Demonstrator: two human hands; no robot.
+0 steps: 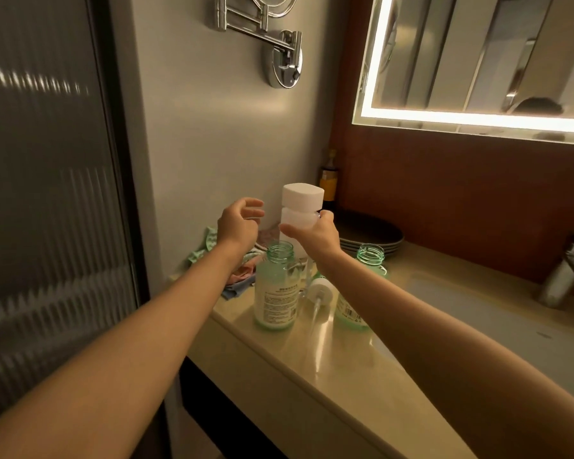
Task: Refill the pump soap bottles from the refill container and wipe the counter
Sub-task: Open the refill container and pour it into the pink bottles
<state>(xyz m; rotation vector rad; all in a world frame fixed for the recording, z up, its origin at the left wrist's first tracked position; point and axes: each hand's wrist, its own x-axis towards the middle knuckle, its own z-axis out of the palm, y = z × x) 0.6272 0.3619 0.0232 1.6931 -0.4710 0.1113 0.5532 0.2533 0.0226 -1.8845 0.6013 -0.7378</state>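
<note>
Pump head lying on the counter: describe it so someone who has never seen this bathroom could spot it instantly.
Start at the counter left of the sink basin. Two uncapped green bottles stand there; between them lies the pump head. Unlike them it is white and on its side, its clear tube pointing toward the front edge.

We see two bare hands, our left hand (239, 223) and our right hand (317, 235). Behind each hand the wrist is uncovered, and the left forearm (153, 313) and right forearm (421, 313) run unclothed to the picture's edge.
</note>
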